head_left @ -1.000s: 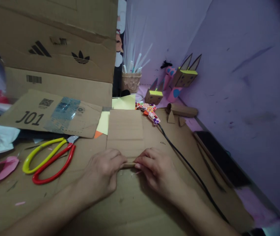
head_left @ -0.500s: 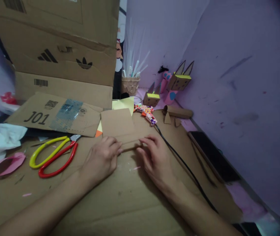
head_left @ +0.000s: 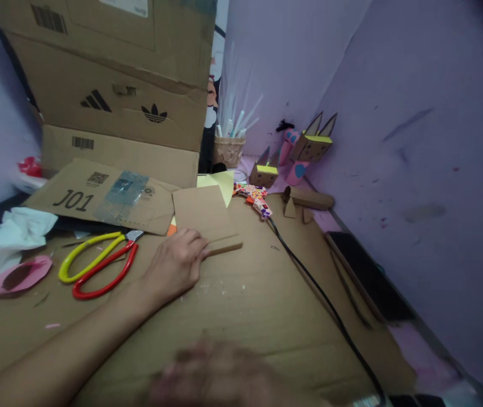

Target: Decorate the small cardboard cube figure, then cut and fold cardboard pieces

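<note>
My left hand [head_left: 182,257] is closed on the left end of a narrow cardboard strip [head_left: 226,247], whose right end sticks out past my fingers. The strip runs along the near side of a cardboard square [head_left: 201,210]; I cannot tell whether the two are joined. Low at the front, over the cardboard work surface [head_left: 283,316], my right hand [head_left: 224,376] is smeared by motion and its fingers cannot be made out. Left of my left hand lie scissors [head_left: 101,263] with one yellow and one red handle.
A patterned glue gun [head_left: 258,200] lies beyond the strip, its black cord [head_left: 321,299] running toward the front right. Small cardboard animal figures [head_left: 265,175] stand at the back beside a cup [head_left: 228,151] of sticks. A large open box [head_left: 122,107] rises at back left; a dark phone-like slab [head_left: 368,277] lies right.
My right hand has left the strip's right end and swung down toward the front edge of view. My left hand still holds the strip. The view has shifted slightly.
</note>
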Available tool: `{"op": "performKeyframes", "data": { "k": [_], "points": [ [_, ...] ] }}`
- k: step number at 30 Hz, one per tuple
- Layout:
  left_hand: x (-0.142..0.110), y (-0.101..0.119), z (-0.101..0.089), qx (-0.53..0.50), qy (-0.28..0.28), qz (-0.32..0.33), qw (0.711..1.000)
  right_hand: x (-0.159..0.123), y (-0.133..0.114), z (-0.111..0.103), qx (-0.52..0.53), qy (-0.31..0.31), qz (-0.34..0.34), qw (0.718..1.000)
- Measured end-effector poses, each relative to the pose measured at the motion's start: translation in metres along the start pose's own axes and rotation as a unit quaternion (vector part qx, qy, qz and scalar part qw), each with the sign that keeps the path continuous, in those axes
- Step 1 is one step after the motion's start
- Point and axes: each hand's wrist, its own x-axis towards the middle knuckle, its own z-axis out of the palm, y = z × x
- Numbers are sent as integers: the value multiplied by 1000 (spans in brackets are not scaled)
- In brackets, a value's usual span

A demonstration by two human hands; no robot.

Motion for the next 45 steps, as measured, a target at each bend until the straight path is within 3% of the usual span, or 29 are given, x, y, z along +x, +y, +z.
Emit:
{"op": "performKeyframes", "data": {
  "k": [1,4,6,9,12,16,18,21,23,26,27,29,31,34,35,40,45],
  "points": [
    [0,1,-1,9,-3,7,1000,6,3,-12,14,20,-31,999],
    [0,3,-4,23,-27,30,999,28,23,-42,-8,176,47,983],
    [-2,5,-7,25,-44,48,998,38,39,-45,-75,144,80,983],
    [-8,10,-10,4,-64,72,995,39,55,-29,-137,97,97,981],
    [-18,18,-12,-19,-80,81,993,29,56,-15,-150,99,83,980],
    [-27,23,-14,-25,-75,88,993,20,58,-23,-139,93,50,985],
    [-28,21,-13,-41,-76,84,993,19,67,-31,-162,130,116,971],
    [-27,18,-12,-60,-78,72,993,19,80,-36,-264,146,252,919],
    [-27,17,-12,-68,-76,62,993,19,75,-36,-324,96,288,896],
    [-25,18,-11,-66,-78,46,994,16,42,-38,-335,7,325,885],
    [-25,19,-11,-62,-78,42,994,15,28,-40,-290,-25,300,909],
    [-24,20,-11,-53,-78,36,995,12,6,-45,-135,-86,147,976],
    [-23,20,-12,-49,-81,34,995,12,-2,-48,-35,-38,60,997],
    [-22,21,-14,-43,-102,39,993,18,15,-50,-25,104,117,987],
    [-22,21,-16,-44,-112,42,992,21,25,-49,-36,119,136,983],
    [-24,21,-22,-79,-139,37,986,28,61,-36,-49,48,124,990],
    [-28,21,-23,-83,-122,45,988,23,62,-26,-123,64,68,988]
  ]
}}
